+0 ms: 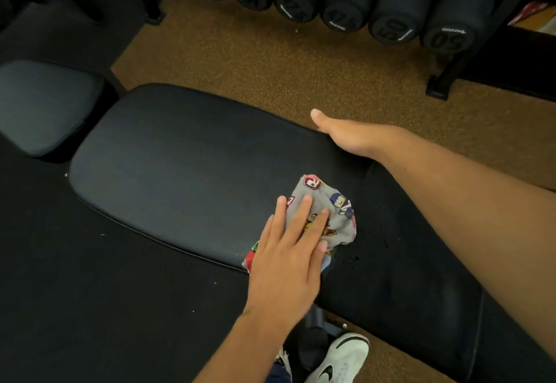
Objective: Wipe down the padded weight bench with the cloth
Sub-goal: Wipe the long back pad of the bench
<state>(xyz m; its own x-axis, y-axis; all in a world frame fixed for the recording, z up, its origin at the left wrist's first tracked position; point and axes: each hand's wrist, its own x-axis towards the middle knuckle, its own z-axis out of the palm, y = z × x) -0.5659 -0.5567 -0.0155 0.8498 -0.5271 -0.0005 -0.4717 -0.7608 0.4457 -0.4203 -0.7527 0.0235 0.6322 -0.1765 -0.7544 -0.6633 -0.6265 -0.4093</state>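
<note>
Head view, looking down on a gym floor; at far left a grey padded seat (39,105) sits apart from the main pad, on black matting; next to it the black padded weight bench (180,166) runs diagonally from upper left to lower right, with a second pad section continuing to the right past a seam; the left hand (285,256) lies flat, palm down, fingers together and spread slightly, pressing a grey cloth (334,211) printed with coloured cartoon badges onto the bench near the seam, at the pad's near edge; small wet specks show on the pad just right of the cloth; the right hand (346,135) grips the far edge of the bench, thumb extended on top, its fingers hidden; below, a white shoe (340,361) stands on the brown speckled floor; along the top a rack holds black dumbbells (397,12), two marked 50.
</note>
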